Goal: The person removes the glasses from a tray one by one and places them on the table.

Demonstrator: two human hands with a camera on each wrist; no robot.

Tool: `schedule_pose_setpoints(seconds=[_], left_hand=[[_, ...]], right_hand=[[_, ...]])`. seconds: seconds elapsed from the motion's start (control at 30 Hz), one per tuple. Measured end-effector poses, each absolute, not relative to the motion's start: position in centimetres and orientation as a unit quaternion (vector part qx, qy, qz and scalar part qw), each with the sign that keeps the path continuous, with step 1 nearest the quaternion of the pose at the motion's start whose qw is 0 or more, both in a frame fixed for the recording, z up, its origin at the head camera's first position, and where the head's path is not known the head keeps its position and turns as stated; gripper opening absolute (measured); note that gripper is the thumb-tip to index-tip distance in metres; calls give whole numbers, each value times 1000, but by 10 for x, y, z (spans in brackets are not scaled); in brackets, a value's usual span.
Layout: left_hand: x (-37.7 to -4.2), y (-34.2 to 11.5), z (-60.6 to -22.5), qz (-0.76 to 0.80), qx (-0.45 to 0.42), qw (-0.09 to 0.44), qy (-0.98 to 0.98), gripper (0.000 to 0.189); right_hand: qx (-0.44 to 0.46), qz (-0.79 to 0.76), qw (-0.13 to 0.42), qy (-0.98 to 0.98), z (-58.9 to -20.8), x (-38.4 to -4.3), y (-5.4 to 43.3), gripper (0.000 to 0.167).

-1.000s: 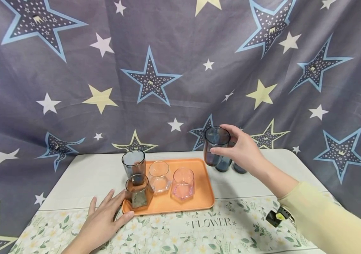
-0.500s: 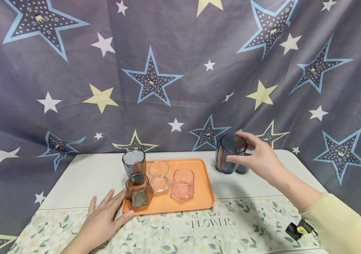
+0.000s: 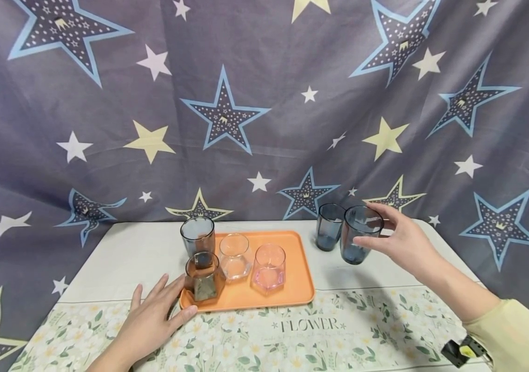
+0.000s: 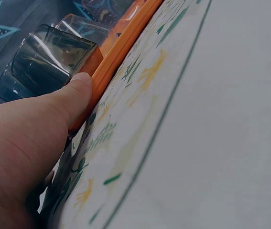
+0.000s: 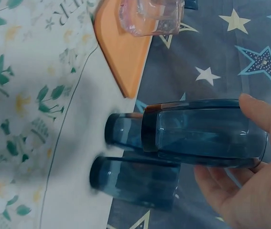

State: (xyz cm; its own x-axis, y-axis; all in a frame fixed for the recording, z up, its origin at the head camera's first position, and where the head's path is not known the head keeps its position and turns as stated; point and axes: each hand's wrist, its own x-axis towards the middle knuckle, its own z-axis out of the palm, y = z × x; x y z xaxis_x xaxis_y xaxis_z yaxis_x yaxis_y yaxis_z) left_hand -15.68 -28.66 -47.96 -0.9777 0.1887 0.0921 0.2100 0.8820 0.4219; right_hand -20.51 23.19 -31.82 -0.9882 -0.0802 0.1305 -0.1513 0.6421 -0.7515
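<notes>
My right hand (image 3: 404,237) pinches a tall blue drinking glass (image 3: 354,248) near its rim, thumb on the near side. In the right wrist view this glass is upright off the table, beside two more blue glasses. One of those, a blue glass (image 3: 328,230), stands just left of it in the head view; the other is mostly hidden there. My left hand (image 3: 153,315) rests at the near left corner of an orange tray (image 3: 297,258), its thumb (image 4: 80,88) on the rim and its fingers extended. A brown glass (image 3: 204,279) stands at that corner.
On the tray stand a clear glass (image 3: 234,258) and a pink glass (image 3: 268,268). Another blue glass (image 3: 198,240) stands at the tray's back left. A floral cloth (image 3: 227,341) covers the table front; a star-patterned curtain (image 3: 264,103) hangs behind.
My right hand has carried the blue glass rightward and lower, past the standing blue glass. My left hand stays at the tray's corner.
</notes>
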Motion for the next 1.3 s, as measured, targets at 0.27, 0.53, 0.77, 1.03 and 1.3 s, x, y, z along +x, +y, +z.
schedule_pose_setpoints(seconds=[0.27,0.53,0.77,1.03,1.3], left_hand=[[-158,-287,-483,-217,-102,26,-971,92],[-158,-286,-483,-219,-100,29,-970,92],[-157,-286,-482,-218,-102,32,-970,91],[-157,-285,-480,-223,-101,27,-969,90],[-155,-285,-480,-224,-99,23,-969,91]], right_hand=[[54,407,50,-911,-327,-204,249,100],[29,381,44,-923,-335,-208,269,105],[18,372,51,-927,-339,-210,284,105],[-2,376,59,-925,-348,-220,305,104],[-29,399,64,-914,-356,-232,318,105]])
